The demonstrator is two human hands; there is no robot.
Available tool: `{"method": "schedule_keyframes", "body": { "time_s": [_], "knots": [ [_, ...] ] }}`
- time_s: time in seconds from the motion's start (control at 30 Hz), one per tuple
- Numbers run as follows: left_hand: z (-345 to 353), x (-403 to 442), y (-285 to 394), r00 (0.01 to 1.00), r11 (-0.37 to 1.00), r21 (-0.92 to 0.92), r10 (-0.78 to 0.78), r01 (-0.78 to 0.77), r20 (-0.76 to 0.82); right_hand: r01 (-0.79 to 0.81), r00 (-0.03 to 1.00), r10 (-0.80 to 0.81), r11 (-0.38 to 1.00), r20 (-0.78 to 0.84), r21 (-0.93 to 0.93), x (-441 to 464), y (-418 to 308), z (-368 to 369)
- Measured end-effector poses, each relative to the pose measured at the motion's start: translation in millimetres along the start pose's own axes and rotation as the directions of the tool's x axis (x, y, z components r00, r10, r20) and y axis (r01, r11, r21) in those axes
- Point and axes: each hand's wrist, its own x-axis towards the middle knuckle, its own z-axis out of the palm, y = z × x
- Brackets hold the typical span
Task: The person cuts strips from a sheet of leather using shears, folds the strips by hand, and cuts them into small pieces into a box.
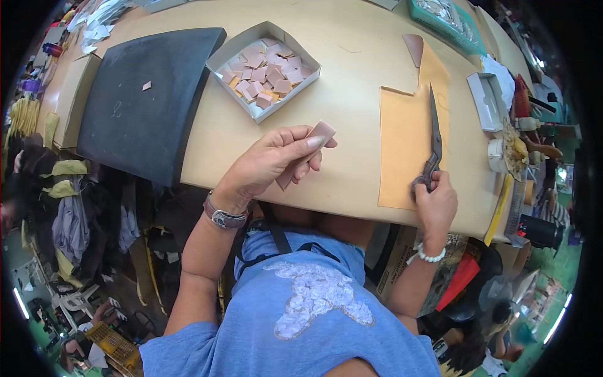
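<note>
Between the thumb and fingers of my left hand (pixel 276 154) is a narrow pinkish-brown leather strip (pixel 322 132), held tilted above the table's front edge. My right hand (pixel 436 198) grips the handles of a pair of dark metal scissors (pixel 434 135). The scissors' blades point away from me and look closed. They lie over a tan leather sheet (pixel 399 151) with a cut-out corner. Beyond my left hand, a white cardboard box (pixel 251 112) contains many small pinkish-brown and tan leather pieces (pixel 275 74).
A thick black slab (pixel 141 119) lies at the left, with one small leather piece (pixel 147 85) on it. At the right are a small white box (pixel 486 103), a yellow ruler (pixel 498 210) and a black cylinder (pixel 540 231). A green basket (pixel 468 38) stands at the back right.
</note>
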Motion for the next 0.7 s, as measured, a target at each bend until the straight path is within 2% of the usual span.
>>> {"method": "schedule_keyframes", "body": {
  "time_s": [0.03, 0.07, 0.13, 0.23, 0.3, 0.37, 0.4, 0.43, 0.5, 0.53, 0.7],
  "knots": [
    [-0.2, -0.1, 1.6, 1.0, 1.0, 0.005, 0.004, -0.004, -0.013, -0.049, 0.995, 0.05, 0.999, 0.084, -0.014, 5.7, 0.1, -5.3],
    [-1.8, -1.9, 3.3, 0.999, 1.0, 0.014, 0.009, -0.009, -0.037, -0.111, 0.981, 0.084, 0.982, 0.173, 0.153, 11.8, 9.5, -8.9],
    [-7.1, -4.6, 2.4, 0.997, 0.998, -0.03, 0.055, -0.057, -0.052, -0.255, 0.926, 0.081, 0.853, 0.368, 0.455, 21.8, 25.2, -14.8],
    [-21.5, -8.2, 7.8, 0.988, 0.986, -0.094, 0.129, -0.136, -0.081, -0.206, 0.947, -0.095, 0.551, 0.306, 0.809, -14.9, 0.1, -20.2],
    [-27.5, -7.8, 13.8, 0.979, 0.978, -0.112, 0.159, -0.173, -0.128, -0.066, 0.949, -0.228, 0.529, 0.216, 0.846, -40.4, -10.4, -3.9],
    [-30.9, -4.7, 21.5, 0.961, 0.973, -0.108, 0.18, -0.206, -0.21, -0.317, 0.854, -0.289, 0.37, 0.433, 0.873, -62.4, -48.3, -17.0],
    [-34.8, -4.9, 26.2, 0.961, 0.971, -0.106, 0.191, -0.215, -0.2, -0.408, 0.779, -0.375, 0.304, 0.502, 0.861, -66.8, -45.2, -12.9],
    [-38.5, -4.4, 28.8, 0.961, 0.968, -0.108, 0.202, -0.225, -0.188, -0.5, 0.69, -0.467, 0.245, 0.553, 0.831, -70.8, -41.9, -4.6],
    [-46.4, -4.4, 33.5, 0.96, 0.964, -0.107, 0.226, -0.245, -0.167, -0.628, 0.584, -0.603, 0.088, 0.543, 0.773, -74.7, -47.2, 11.9],
    [-48.8, -4.9, 36.3, 0.956, 0.963, -0.09, 0.235, -0.253, -0.174, -0.725, 0.531, -0.615, 0.025, 0.582, 0.688, -76.9, -55.7, 11.3],
    [-57.7, -4.0, 42.6, 0.942, 0.953, -0.097, 0.265, -0.288, -0.204, -0.771, 0.434, -0.705, 0.032, 0.561, 0.637, -74.1, -65.2, 14.3]
  ]
}}
